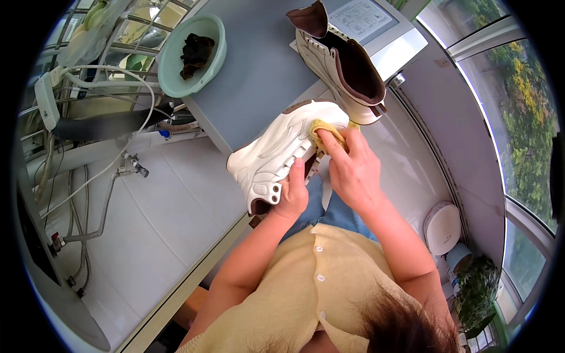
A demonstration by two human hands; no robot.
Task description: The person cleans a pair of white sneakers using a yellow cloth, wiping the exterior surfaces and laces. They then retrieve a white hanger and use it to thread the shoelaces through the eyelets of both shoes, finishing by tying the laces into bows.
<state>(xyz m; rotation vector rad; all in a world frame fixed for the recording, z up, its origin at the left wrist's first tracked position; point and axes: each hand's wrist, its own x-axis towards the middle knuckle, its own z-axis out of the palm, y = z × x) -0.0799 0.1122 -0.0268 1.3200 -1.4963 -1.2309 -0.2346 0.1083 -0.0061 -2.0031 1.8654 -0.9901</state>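
White chunky sneaker [276, 154] held in air off grey table [253, 76] edge, long axis diagonal, toe lower-left, sole facing down-left. Left hand [292, 197] clamped on sole side. Right hand [352, 170] fingers pinching yellow cloth [327, 130] against upper. White printed sheet [364, 19] flat beyond second boot [341, 62], far table end.

Two white shoes: one [276, 153] at the centre, held by two hands, the left [291, 197] and right [353, 170]; the other [341, 59] at 1 o'clock on the desk [259, 65]. One yellow cloth [326, 130] at the centre. One green bowl [191, 56] at 11 o'clock, with one dark rag [196, 53] inside. One round white lid [442, 228] and one potted plant [477, 282] at 4 o'clock.
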